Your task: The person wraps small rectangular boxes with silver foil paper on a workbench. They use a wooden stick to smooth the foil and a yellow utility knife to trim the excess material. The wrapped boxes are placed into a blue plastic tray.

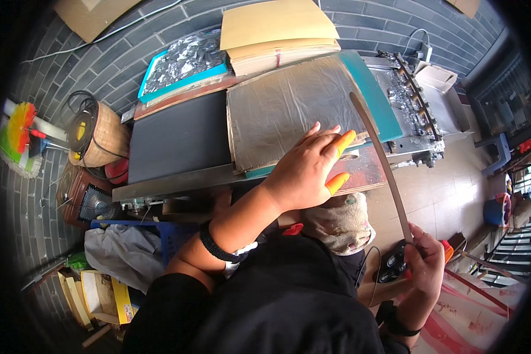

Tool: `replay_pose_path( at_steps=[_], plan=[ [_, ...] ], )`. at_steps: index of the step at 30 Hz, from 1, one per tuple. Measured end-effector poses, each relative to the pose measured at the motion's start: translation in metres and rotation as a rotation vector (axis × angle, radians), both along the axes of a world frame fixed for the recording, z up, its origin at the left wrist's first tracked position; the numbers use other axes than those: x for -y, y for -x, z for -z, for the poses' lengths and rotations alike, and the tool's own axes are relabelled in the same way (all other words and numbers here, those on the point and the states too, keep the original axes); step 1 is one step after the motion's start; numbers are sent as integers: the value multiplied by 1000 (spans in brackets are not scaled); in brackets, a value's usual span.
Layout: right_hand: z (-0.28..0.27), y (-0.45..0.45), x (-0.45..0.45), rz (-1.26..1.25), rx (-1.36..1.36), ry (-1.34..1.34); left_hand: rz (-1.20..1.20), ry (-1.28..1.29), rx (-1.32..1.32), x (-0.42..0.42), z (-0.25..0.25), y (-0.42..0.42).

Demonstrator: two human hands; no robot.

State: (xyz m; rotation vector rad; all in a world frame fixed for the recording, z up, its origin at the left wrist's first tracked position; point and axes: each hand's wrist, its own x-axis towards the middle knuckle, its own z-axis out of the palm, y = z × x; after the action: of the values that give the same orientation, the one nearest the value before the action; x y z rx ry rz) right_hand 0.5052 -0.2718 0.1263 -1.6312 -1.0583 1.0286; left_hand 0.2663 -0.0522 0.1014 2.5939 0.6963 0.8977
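Observation:
My right hand (425,261) grips the lower end of a long, thin, slightly curved brown strip (386,168), perhaps wood or bamboo. The strip's far tip reaches over the right side of a wrinkled, dull grey foil-like sheet (283,110). That sheet tops a stack of brownish sheets on a turquoise mat (371,88). My left hand (303,172), with orange finger cots on thumb and index finger, is over the stack's near edge, fingers apart and holding nothing. Whether it touches the sheet, I cannot tell. Left of the stack is a flat black surface (181,137).
Behind the stack are a turquoise tray (190,79) of silvery scraps and a tall pile of yellowish paper (278,26). A metal frame device (418,97) stands at right. A wicker basket (108,132) with cable is at left. A patterned cloth (336,221) covers my knee.

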Motion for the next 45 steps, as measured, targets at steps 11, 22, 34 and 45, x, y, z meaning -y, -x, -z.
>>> replay_pose_path(
  at_steps=[11,22,34,45],
  plan=[
    [-19,30,-7,-220,219,201,-291,-47,41,-16,10,53],
    [-22,20,7,-72,208,181,-189,-37,-133,-6,9,41],
    [-25,-7,34,-109,42,128,-204,-33,-169,-5,14,37],
    [-24,-15,38,-66,-30,152,-200,-40,-178,-4,8,35]
  ],
)
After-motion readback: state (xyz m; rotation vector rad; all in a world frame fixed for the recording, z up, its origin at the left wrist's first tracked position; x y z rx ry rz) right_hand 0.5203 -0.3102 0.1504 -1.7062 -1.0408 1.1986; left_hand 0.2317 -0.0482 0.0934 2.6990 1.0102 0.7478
